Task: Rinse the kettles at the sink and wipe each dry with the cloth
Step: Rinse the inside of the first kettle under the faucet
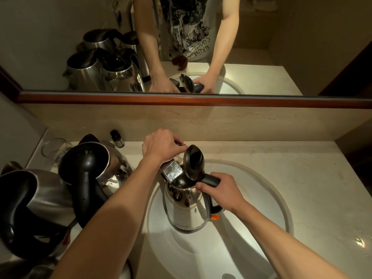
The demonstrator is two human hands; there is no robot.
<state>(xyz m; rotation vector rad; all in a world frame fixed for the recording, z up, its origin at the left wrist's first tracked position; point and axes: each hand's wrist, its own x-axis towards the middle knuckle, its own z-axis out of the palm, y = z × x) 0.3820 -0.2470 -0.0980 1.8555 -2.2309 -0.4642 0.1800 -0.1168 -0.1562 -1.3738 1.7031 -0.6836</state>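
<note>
Kettle in hand: a steel kettle (186, 208) is held upright over the white sink (251, 228), its black lid (194, 163) swung up and open.
Right hand: the right hand (223, 191) is wrapped round the black handle (210, 180) at the kettle's top, fingers curled tight about it.
Left hand: the left hand (161, 144) is set on the tap (171, 172), fingers curled over its top; what exactly is gripped under the palm cannot be told.
Tap spout: the flat chrome spout is seen just below the left hand, its end over the kettle's open mouth, close against the raised lid.
Switch: an orange tab (214, 217) sits at the handle's foot, below the right hand.
Left of left hand: two more steel kettles with black handles, one near (94, 168) and one nearer the camera (30, 208), are crowded on the table (302, 178), beside the sink's left rim and under the left forearm.
Behind those: a clear glass (53, 148) and a small dark-capped bottle (117, 138) stand by the wall.
Beyond both hands: a mirror (261, 47) in a wooden frame repeats hands and kettles.
Cloth: a reddish-brown lump is seen only in the mirror; it cannot be identified.
</note>
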